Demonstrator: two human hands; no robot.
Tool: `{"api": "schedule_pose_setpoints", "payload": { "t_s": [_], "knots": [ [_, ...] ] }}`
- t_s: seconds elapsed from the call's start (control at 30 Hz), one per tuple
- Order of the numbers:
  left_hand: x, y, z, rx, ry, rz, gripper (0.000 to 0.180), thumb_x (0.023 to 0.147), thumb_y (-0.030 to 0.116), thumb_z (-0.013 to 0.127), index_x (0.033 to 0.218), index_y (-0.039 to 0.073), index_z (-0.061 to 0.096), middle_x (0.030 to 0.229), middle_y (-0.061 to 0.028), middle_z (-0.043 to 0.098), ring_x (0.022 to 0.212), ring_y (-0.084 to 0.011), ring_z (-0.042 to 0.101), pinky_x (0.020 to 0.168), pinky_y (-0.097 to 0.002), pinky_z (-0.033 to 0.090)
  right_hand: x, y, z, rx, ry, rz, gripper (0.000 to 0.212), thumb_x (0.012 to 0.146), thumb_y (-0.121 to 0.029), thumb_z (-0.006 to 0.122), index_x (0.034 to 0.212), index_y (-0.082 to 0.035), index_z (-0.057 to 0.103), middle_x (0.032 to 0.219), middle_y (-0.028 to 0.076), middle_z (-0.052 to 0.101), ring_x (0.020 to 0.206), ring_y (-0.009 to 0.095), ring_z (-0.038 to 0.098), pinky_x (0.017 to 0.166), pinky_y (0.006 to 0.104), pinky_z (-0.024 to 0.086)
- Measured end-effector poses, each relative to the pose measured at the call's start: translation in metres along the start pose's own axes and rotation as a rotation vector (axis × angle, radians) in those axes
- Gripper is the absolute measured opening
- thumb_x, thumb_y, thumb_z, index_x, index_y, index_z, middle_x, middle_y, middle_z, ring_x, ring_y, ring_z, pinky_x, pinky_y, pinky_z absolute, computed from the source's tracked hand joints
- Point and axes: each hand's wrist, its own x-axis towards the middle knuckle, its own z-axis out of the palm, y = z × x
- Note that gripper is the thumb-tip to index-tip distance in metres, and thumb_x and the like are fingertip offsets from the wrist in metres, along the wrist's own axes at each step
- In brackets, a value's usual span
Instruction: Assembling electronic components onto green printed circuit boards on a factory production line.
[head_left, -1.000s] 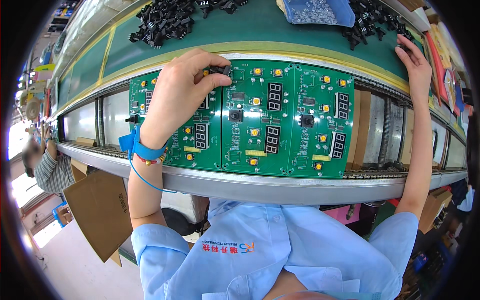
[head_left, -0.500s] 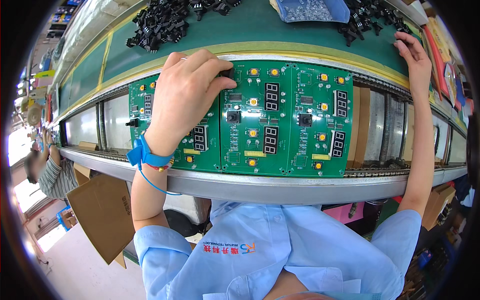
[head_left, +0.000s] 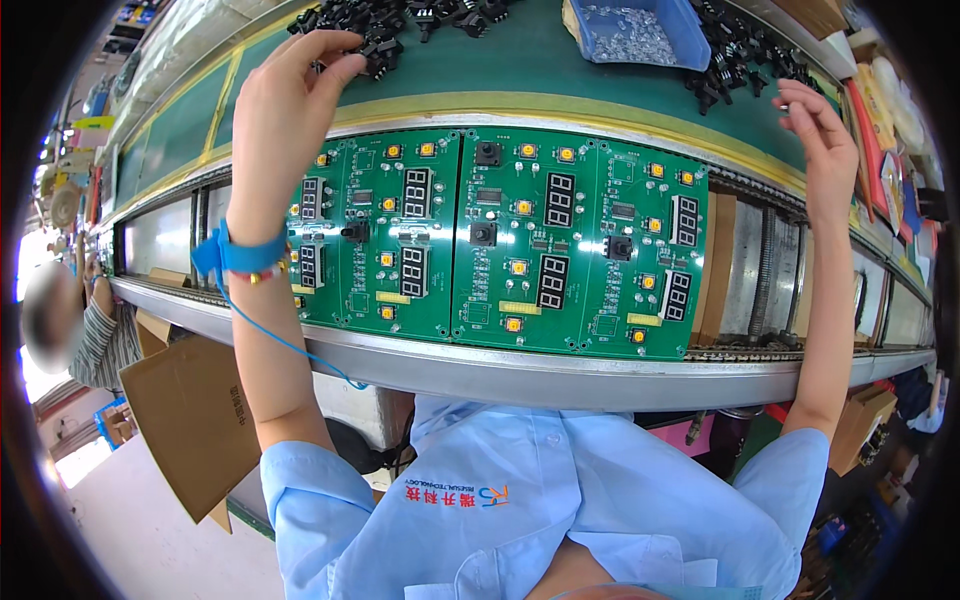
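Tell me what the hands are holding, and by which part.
Left hand pinches a small black part at its edge; right hand seems empty.

A: Where was there room to pass?

B: Mostly the bare green mat between the two heaps of parts. My left hand sat at the pile of black components, my right hand near the other black heap.

A: What blocked things?

B: The blue bin stood between the heaps at the far edge. The green circuit boards filled the conveyor slot, raised black parts sticking up. The metal rail ran along my near side.
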Motion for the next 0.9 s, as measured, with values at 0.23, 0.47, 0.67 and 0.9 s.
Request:
{"api": "schedule_pose_setpoints", "payload": {
  "t_s": [0.23,0.47,0.67,0.9],
  "knots": [
    [-0.001,-0.035,0.020,0.131,-0.040,0.072,0.020,0.083,0.023,0.068,0.098,0.010,0.069,0.086,-0.0058,0.063,0.073,-0.0231,0.062,0.069,-0.0322,0.046,-0.042,-0.091,0.095,0.038,-0.312,-0.144,0.039,0.078,0.008,0.060,0.115,-0.004,0.060,0.100,0.007,0.058,0.094,0.017,0.061,0.085,0.0275,0.049],
    [-0.007,-0.029,0.023,0.190,-0.061,0.144,0.020,0.084,0.025,0.067,0.097,0.010,0.066,0.087,-0.0057,0.065,0.080,-0.0246,0.063,0.073,-0.0348,0.044,-0.043,-0.096,0.123,-0.350,-0.357,-0.347,0.045,0.071,0.008,0.064,0.114,-0.005,0.058,0.092,0.008,0.063,0.088,0.028,0.062,0.074,0.0365,0.050],
    [-0.010,-0.029,0.029,0.212,0.011,0.172,0.023,0.087,0.029,0.063,0.098,0.009,0.064,0.079,-0.0094,0.065,0.076,-0.0306,0.063,0.067,-0.0397,0.046,-0.044,-0.100,0.121,-0.501,-0.369,-0.375,0.047,0.071,0.007,0.064,0.115,-0.006,0.057,0.088,0.008,0.064,0.086,0.029,0.062,0.073,0.0387,0.050],
    [-0.011,-0.017,0.032,0.102,-0.082,0.017,0.021,0.091,0.029,0.058,0.094,0.008,0.057,0.075,-0.0127,0.064,0.073,-0.0342,0.061,0.060,-0.0422,0.046,-0.048,-0.096,0.120,-0.572,-0.358,-0.462,0.047,0.073,0.002,0.065,0.118,-0.008,0.057,0.084,0.010,0.064,0.082,0.029,0.061,0.072,0.0386,0.050]
  ]
}}
